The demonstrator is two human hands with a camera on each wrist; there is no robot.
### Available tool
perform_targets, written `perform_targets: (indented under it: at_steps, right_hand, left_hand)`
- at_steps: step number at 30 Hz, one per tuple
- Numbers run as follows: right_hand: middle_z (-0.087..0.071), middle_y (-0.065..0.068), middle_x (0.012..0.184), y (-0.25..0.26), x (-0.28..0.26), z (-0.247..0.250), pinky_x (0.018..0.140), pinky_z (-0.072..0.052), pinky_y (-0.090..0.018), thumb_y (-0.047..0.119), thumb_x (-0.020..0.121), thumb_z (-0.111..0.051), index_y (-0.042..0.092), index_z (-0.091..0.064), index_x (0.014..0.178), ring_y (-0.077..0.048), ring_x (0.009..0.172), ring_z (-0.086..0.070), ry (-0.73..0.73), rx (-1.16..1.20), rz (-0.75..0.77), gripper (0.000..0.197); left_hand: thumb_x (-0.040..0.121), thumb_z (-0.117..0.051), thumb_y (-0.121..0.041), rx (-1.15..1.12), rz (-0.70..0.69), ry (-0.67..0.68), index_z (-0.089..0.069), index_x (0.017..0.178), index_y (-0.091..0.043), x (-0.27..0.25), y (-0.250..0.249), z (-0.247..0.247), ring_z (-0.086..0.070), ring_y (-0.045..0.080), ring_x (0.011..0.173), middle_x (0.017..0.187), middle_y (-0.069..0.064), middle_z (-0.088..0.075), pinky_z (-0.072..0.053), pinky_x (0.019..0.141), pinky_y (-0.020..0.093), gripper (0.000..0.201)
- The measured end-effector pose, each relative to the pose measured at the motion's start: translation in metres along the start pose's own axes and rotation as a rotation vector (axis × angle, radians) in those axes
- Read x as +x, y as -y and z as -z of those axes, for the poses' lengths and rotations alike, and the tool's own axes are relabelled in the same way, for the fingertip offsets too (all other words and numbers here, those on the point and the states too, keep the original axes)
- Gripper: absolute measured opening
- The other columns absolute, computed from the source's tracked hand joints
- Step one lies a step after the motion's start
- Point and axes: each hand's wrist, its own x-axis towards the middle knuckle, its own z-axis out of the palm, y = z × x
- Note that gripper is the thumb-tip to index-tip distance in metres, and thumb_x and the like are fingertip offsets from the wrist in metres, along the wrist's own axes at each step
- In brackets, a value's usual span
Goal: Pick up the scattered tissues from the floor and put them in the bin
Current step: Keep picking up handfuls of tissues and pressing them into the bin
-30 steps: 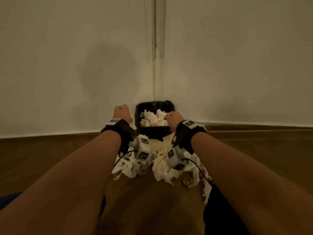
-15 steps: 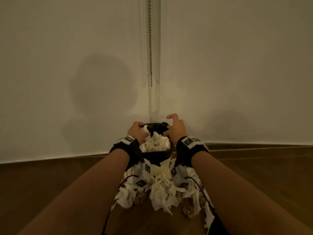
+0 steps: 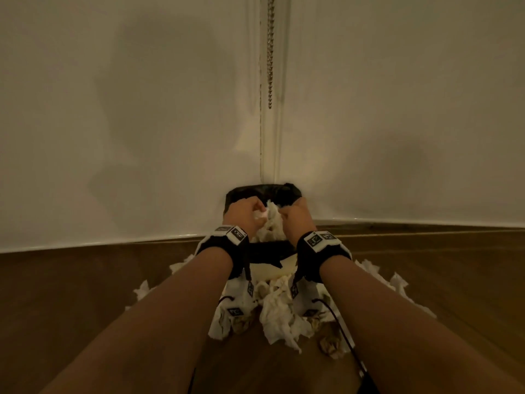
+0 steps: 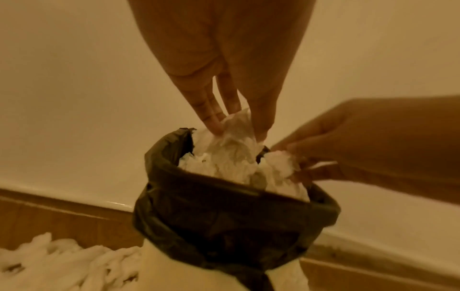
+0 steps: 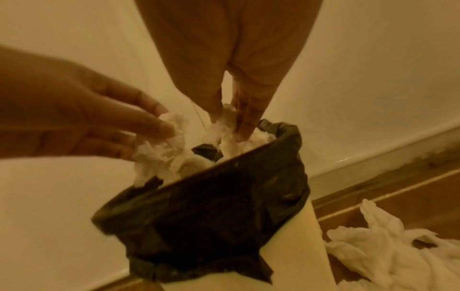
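Note:
A pale bin with a black liner stands on the floor against the wall, heaped with white tissues. Both hands hover over its mouth. My left hand pinches a crumpled tissue between thumb and fingers at the top of the heap. My right hand pinches another wad at the bin's right rim. In the head view the left hand and right hand sit close together above the liner. More tissues lie scattered on the floor before the bin.
White walls meet in a corner behind the bin, where a bead chain hangs. The wooden floor spreads left and right. Loose tissues lie left of the bin and right of it.
Both hands came in from the bin's sides to the top of its heap and now pinch tissues there.

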Motion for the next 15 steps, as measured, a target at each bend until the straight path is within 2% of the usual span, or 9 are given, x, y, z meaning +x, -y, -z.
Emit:
perform_targets:
  at_steps: [1,3,5,7,9,12,15]
  right_hand:
    - [-0.042,-0.019,0.127,0.002,0.001,-0.007,0.102,-0.037,-0.028,0.008,0.095,-0.044,0.003,-0.052,0.128,-0.031,0.118,-0.045,0.034,-0.02,-0.009,0.034]
    - [-0.033,-0.019,0.139,0.007,0.0,-0.019,0.1,-0.041,-0.039,0.017,0.092,-0.051,0.007,-0.049,0.129,-0.036,0.122,-0.043,0.082,-0.064,-0.013,0.039]
    - [-0.027,-0.014,0.146,0.009,0.001,-0.031,0.104,-0.036,-0.046,0.024,0.092,-0.048,0.013,-0.046,0.134,-0.038,0.13,-0.034,0.117,-0.136,0.003,0.043]
    - [-0.025,-0.012,0.149,0.009,0.003,-0.041,0.107,-0.031,-0.046,0.028,0.095,-0.039,0.015,-0.043,0.136,-0.037,0.133,-0.03,0.202,-0.215,0.047,0.043]
    - [-0.03,-0.014,0.144,0.006,0.006,-0.046,0.104,-0.034,-0.041,0.035,0.096,-0.032,0.014,-0.045,0.133,-0.034,0.128,-0.037,0.283,-0.222,0.016,0.045]
    - [-0.033,-0.012,0.141,0.0,0.01,-0.051,0.102,-0.036,-0.041,0.044,0.093,-0.033,0.016,-0.041,0.136,-0.034,0.127,-0.039,0.344,-0.275,-0.013,0.052]
    - [-0.035,-0.01,0.142,-0.002,0.012,-0.053,0.107,-0.03,-0.044,0.046,0.094,-0.037,0.02,-0.036,0.141,-0.033,0.132,-0.035,0.359,-0.414,0.061,0.054]
  left_hand:
    - [0.084,-0.064,-0.023,0.067,-0.011,0.032,-0.062,0.102,-0.017,0.0,0.002,-0.003,-0.056,0.023,0.107,0.118,0.007,-0.056,-0.045,0.086,0.029,0.02]
    - [0.086,-0.061,-0.025,0.193,-0.027,0.093,-0.061,0.108,-0.015,-0.002,0.005,-0.011,-0.052,0.025,0.11,0.125,0.008,-0.045,-0.044,0.09,0.032,0.024]
    - [0.089,-0.057,-0.023,0.292,-0.065,0.136,-0.061,0.11,-0.013,-0.003,0.009,-0.018,-0.052,0.027,0.109,0.127,0.008,-0.042,-0.044,0.09,0.033,0.024]
    - [0.092,-0.05,-0.017,0.377,-0.098,0.182,-0.062,0.113,-0.011,-0.003,0.013,-0.024,-0.053,0.027,0.11,0.128,0.01,-0.044,-0.044,0.092,0.034,0.025]
    - [0.096,-0.044,-0.015,0.441,-0.097,0.245,-0.062,0.118,-0.011,-0.002,0.017,-0.028,-0.054,0.028,0.112,0.128,0.011,-0.047,-0.044,0.093,0.035,0.029]
    - [0.097,-0.04,-0.014,0.533,-0.139,0.323,-0.06,0.118,-0.011,-0.004,0.02,-0.036,-0.056,0.027,0.109,0.122,0.011,-0.054,-0.046,0.09,0.035,0.029]
    - [0.097,-0.039,-0.014,0.554,-0.169,0.36,-0.049,0.124,-0.009,-0.007,0.023,-0.044,-0.056,0.028,0.111,0.123,0.012,-0.056,-0.044,0.094,0.037,0.03]
